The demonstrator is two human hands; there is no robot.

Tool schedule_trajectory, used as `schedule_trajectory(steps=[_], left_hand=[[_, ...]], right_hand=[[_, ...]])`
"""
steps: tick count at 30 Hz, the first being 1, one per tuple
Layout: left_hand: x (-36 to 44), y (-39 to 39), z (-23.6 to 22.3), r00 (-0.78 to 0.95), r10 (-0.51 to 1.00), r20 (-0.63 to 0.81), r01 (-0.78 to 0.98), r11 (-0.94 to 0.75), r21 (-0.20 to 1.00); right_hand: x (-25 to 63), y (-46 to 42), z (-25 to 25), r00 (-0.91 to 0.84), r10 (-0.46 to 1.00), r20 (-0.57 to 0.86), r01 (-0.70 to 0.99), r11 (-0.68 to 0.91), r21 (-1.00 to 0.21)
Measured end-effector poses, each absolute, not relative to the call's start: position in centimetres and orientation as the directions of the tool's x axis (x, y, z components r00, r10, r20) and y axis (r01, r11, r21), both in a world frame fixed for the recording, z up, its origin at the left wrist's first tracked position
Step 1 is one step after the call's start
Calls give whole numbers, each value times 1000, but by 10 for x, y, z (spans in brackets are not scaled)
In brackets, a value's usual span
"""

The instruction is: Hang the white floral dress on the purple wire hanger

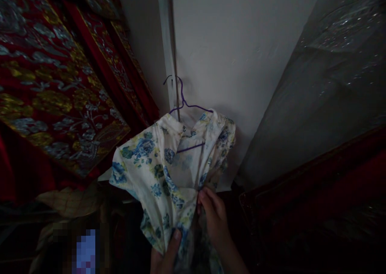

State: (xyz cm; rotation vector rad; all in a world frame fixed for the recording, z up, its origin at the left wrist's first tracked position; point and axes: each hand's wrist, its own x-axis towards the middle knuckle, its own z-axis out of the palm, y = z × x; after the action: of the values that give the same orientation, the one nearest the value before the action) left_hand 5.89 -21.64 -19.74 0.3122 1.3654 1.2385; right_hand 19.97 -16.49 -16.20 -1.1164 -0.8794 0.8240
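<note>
A white shirt [157,173] with blue and green flowers hangs on a purple hanger [183,101] in front of a pale wall. Its collar and upper front lie open, so the hanger's lower bar shows inside. My right hand [215,213] pinches the edge of the front opening at mid-chest. Lower down, my left hand [169,252] grips the shirt's lower front, thumb on top and the other fingers behind the cloth. Dim light hides the hem and any buttons.
At left hangs red cloth [60,77] with gold and silver embroidery. A plastic-covered panel [325,73] leans at right, above dark red cloth [325,185]. A narrow white strip [167,32] runs up the wall behind the hanger. A blurred-out patch [86,250] sits at lower left.
</note>
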Motion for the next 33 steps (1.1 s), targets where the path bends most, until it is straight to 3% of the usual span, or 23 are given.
schedule_trajectory(steps=[2, 4, 7, 10, 14, 17, 21, 24, 28, 33], left_hand=[[49, -206, -198, -339, 777, -530, -524, 312, 793], [41, -200, -197, -477, 789, -388, -491, 127, 862], [45, -197, -191, -705, 709, 7, -193, -201, 960], [64, -199, -178, -619, 748, 239, 16, -293, 956], [91, -195, -156, -315, 931, 183, -39, -205, 978], [97, -189, -147, -273, 947, 168, -79, -196, 977], [88, -185, -149, -145, 955, 258, 13, -258, 966], [76, -186, -154, -52, 967, 249, 39, -247, 968], [63, -187, -162, -46, 969, 245, 102, -239, 966], [62, -177, -182, 23, 962, 272, 179, -272, 945]], right_hand=[[202, -164, -157, 469, 868, 162, -145, 257, -956], [203, -164, -155, 519, 842, 147, -159, 264, -951], [201, -168, -156, 488, 855, 177, -120, 266, -956], [195, -173, -155, 363, 894, 261, -31, 292, -956], [190, -177, -147, 152, 908, 389, 77, 382, -921], [191, -177, -141, 91, 905, 415, 106, 406, -908], [197, -173, -141, 101, 906, 410, 170, 391, -905], [201, -165, -141, 31, 889, 457, 246, 436, -866], [209, -133, -118, -110, 808, 578, 393, 570, -721], [230, -50, -47, -61, 650, 757, 605, 628, -490]])
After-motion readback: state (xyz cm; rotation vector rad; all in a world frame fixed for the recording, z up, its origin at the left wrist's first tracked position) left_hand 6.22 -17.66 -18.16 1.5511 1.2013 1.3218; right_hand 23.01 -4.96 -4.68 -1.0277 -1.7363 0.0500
